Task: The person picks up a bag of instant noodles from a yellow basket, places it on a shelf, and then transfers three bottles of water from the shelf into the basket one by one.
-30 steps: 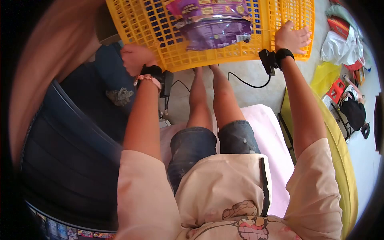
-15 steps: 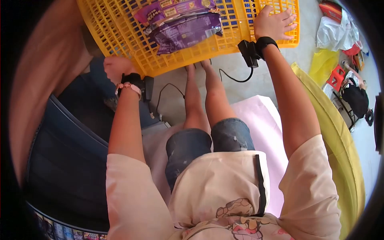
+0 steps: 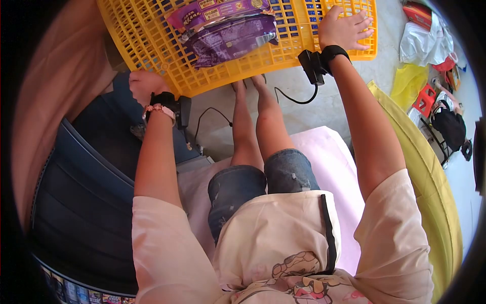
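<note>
A yellow plastic basket [image 3: 147,38] with a lattice of slots fills the top of the head view. Purple printed snack bags [image 3: 233,40] lie in it, and blue shows through the slots behind them. My left hand [image 3: 147,85] is closed at the basket's lower left edge; its fingertips are hidden. On the basket's right end my right hand [image 3: 346,30] lies with its fingers spread, touching the lattice. Black straps with small devices sit on both wrists, and a pink bracelet [image 3: 161,110] is on the left one.
To the left stands a dark curved bin-like form [image 3: 76,202]. Yellow cloth [image 3: 415,152] hangs at the right. Farther right are a white plastic bag [image 3: 425,43], a red stool [image 3: 424,100] and another person in black [image 3: 448,126]. Cables hang near my legs.
The basket, the bags and both my hands have shifted very slightly to the left in view. The hands keep the same hold.
</note>
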{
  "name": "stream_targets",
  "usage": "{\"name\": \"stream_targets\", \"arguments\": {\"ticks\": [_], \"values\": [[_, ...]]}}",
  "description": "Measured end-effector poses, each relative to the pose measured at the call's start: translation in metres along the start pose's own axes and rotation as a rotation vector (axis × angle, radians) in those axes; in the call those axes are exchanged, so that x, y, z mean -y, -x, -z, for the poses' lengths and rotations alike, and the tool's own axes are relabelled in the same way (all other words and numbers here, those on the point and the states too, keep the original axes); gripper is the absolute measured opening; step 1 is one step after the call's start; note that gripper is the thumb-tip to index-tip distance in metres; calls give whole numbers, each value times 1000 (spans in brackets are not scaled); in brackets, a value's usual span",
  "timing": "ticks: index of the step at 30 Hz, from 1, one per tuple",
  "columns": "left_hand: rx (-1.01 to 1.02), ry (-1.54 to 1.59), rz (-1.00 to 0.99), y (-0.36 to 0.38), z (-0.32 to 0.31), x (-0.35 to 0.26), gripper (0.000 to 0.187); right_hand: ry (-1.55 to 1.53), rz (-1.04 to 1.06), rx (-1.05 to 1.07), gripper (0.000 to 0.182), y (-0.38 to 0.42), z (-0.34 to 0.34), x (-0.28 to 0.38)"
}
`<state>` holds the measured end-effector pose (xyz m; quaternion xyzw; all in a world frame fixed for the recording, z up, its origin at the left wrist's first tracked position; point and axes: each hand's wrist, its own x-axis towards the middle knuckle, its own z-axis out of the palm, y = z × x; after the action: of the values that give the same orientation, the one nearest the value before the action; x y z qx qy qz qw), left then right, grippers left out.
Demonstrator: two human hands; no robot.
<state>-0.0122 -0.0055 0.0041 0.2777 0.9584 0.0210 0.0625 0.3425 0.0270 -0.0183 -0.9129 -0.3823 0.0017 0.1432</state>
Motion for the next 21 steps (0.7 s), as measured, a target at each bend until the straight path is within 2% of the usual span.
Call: {"name": "stream_targets", "arguments": {"ticks": [4,6,9,11,12,14,15,17,21], "values": [[36,-5,38,-5,2,-1,48,-11,-2,-3,67,3,-1,4],[49,50,134,1,11,-11,48,-12,-3,-7,67,2,0,5],[28,25,68,-1,7,-6,50,-20,-5,-1,68,1,0,7],[31,39,85,-3,4,-4,51,244,-114,37,66,0,-2,10],[36,52,100,-3,4,-3,52,245,-113,37,66,1,-1,9],[29,58,114,-1,5,-5,53,-19,-2,3,66,2,1,4],[21,66,126,0,6,-7,54,-20,1,1,66,1,-1,4],[20,69,118,-1,6,-8,53,276,-81,-2,66,0,-7,7],[24,79,159,0,8,-10,53,250,-103,10,66,2,-6,10]]}}
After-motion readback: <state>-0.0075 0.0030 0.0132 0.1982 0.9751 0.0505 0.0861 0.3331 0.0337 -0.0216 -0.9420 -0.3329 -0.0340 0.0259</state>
